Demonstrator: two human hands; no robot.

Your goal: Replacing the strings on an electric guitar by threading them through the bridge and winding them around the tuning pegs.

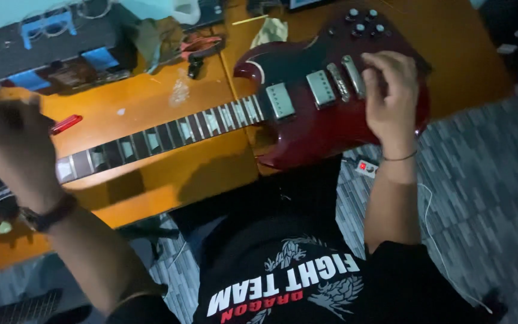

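Right hand [388,96] rests curled on one red guitar [331,129] near two pickups [301,95]; left hand's [13,144] grip is blurred, unclear.

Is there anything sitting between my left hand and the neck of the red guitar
Nothing visible does. The left hand is raised, blurred, right over the dark-fretboard neck of the glossy dark red electric guitar. A small red translucent lighter-shaped thing lies on the orange wooden table beside the neck, not across it.

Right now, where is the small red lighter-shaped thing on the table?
In the head view, the small red object lies on the orange table at the left, just above the guitar neck and beside the raised left hand.
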